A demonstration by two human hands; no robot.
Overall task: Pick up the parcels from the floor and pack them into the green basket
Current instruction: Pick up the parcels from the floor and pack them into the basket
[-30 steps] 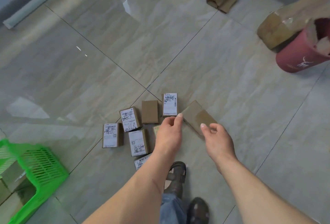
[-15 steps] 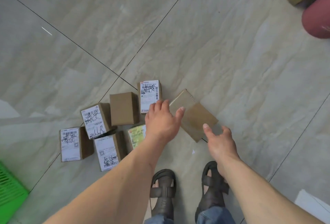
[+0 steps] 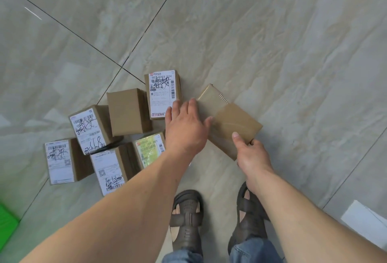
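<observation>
Several small cardboard parcels lie clustered on the tiled floor. A long flat brown parcel point(image 3: 228, 119) lies at an angle to their right. My right hand point(image 3: 250, 153) grips its near corner, thumb on top and fingers under the edge. My left hand point(image 3: 185, 128) is spread flat, fingers apart, over the gap between that flat parcel and a labelled parcel point(image 3: 162, 93); its thumb touches the flat parcel's left edge. A plain brown parcel point(image 3: 127, 111) and other labelled ones point(image 3: 90, 128) lie further left. Only a corner of the green basket point(image 3: 6, 225) shows at the lower left edge.
My two sandalled feet point(image 3: 186, 216) stand just below the parcels. A white flat object point(image 3: 368, 223) lies on the floor at the lower right. Bare floor tiles stretch away above and to the right of the parcels.
Both hands have dropped lower and closer to the floor. My right hand has closed on the flat parcel's near corner. My left hand has reached its left edge. The view has tilted down.
</observation>
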